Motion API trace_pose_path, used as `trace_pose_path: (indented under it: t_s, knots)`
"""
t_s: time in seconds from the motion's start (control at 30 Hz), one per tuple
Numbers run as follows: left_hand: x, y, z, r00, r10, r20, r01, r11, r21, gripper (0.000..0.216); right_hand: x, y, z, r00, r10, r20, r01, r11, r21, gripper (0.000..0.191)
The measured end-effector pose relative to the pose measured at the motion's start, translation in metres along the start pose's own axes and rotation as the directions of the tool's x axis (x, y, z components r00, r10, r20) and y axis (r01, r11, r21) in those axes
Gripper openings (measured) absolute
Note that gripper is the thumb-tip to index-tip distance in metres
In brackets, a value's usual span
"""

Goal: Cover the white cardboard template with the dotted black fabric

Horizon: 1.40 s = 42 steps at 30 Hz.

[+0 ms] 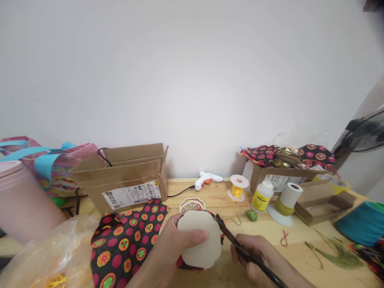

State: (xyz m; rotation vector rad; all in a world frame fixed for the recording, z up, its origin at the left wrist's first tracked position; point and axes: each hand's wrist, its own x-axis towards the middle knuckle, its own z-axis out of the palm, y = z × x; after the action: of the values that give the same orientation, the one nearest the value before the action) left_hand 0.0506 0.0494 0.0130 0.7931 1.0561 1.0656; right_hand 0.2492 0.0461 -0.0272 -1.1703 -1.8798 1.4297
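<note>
My left hand (183,238) grips a beige rounded-square board (204,248), thumb across its face and fingers behind it. Dark patterned cloth shows behind the board's right and lower edges. In my right hand (255,254) is a long, slim black tool (229,234), its far end touching or very near the board's upper right edge; its exact kind is unclear. Left of the board lies black cloth with bright flower circles (129,240), partly under my left forearm. A pale openwork cutout (192,205) lies just beyond the board.
A cardboard box (132,180) and pink tumbler (24,200) stand left. Along the back are a white glue gun (207,180) and yellow cord spool (238,187). A glue bottle (262,195), tape-like roll (285,204), filled box (282,176) and teal thread cone (363,222) stand right.
</note>
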Motion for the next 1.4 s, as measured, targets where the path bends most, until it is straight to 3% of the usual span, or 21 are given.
trace_pose_path:
  t_s: [0.43,0.97,1.3,1.4]
  knots:
    - [0.003,-0.009,0.002,0.998,-0.014,0.065,0.014,1.000,-0.006,0.040,-0.001,-0.003,0.002,0.997,-0.069,-0.018,0.069,0.998,-0.006,0.055]
    - [0.002,-0.009,0.004,0.999,-0.015,0.052,0.015,1.000,0.000,0.038,-0.002,-0.005,0.003,0.991,-0.128,-0.042,0.127,0.992,-0.018,0.046]
    - [0.001,-0.007,0.005,0.999,-0.002,0.054,0.004,0.999,-0.037,0.037,-0.002,-0.004,0.007,0.993,-0.103,-0.054,0.101,0.994,-0.036,0.052]
    - [0.000,-0.006,0.006,0.999,-0.007,0.053,0.009,0.999,-0.045,0.036,0.003,0.002,0.012,0.991,-0.084,-0.108,0.083,0.996,-0.016,0.044]
